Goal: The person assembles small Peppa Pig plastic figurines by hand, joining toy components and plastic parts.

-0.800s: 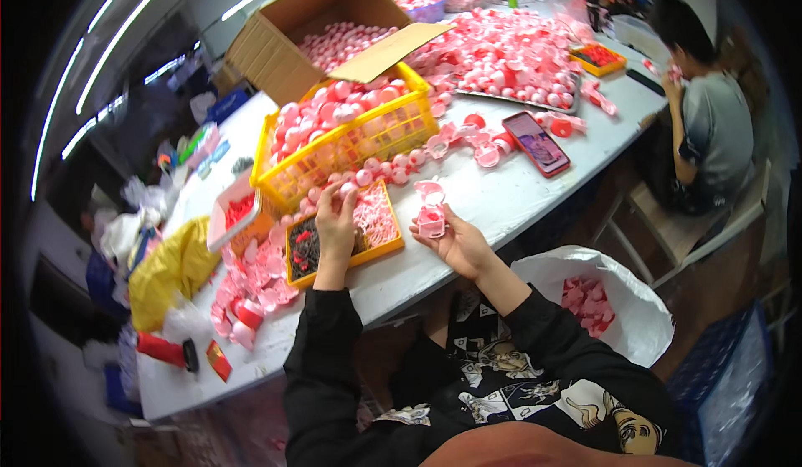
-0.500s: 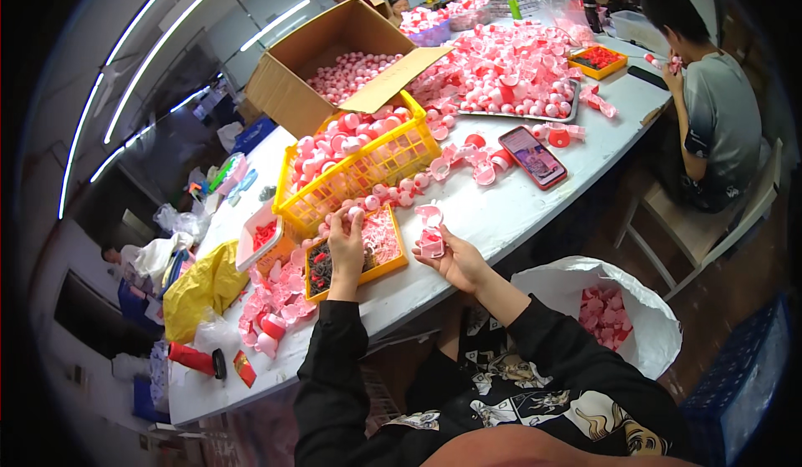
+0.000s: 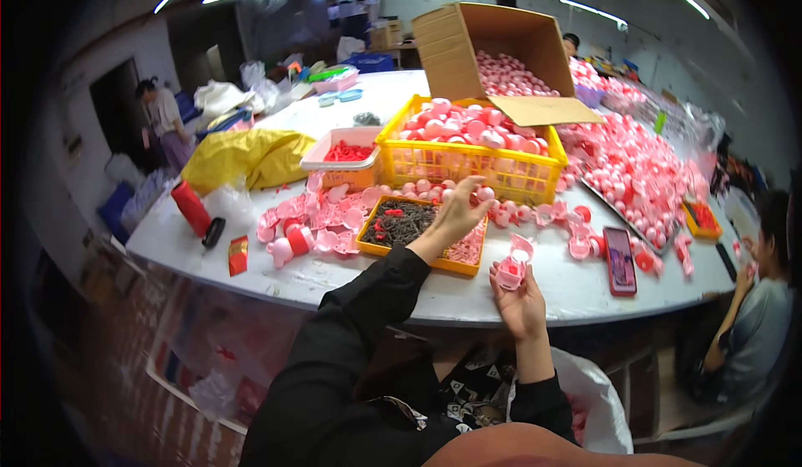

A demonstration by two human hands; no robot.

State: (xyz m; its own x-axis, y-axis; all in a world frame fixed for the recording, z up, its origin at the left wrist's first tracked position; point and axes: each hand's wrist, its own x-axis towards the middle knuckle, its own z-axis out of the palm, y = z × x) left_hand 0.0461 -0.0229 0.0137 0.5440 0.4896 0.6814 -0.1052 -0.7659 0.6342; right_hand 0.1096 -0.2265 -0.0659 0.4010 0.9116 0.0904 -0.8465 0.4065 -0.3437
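Note:
My left hand (image 3: 455,216) is above the right part of a yellow tray (image 3: 458,268). Its thumb and forefinger curve about a small pink-and-white ball (image 3: 485,193), in front of the yellow basket. Dark small parts (image 3: 401,223) with a few red ones fill the tray's left compartment; pale pink pieces (image 3: 468,246) lie in its right one. Lower and to the right, my right hand (image 3: 525,307) holds an opened pink plastic shell (image 3: 510,274) in its fingers. The shell's lid stands up, and something red shows inside.
The yellow basket (image 3: 476,166) heaped with pink balls stands behind, with a cardboard box (image 3: 443,53) beyond it. Shell pieces (image 3: 322,212) lie left of the tray; a phone (image 3: 620,261) lies to the right. A white sack (image 3: 593,400) stands below the table edge. Another person (image 3: 756,325) sits at right.
The view has swung left and up. My left hand has moved from the tray's left part toward its right side, nearer my right hand. My right hand still holds the opened shell.

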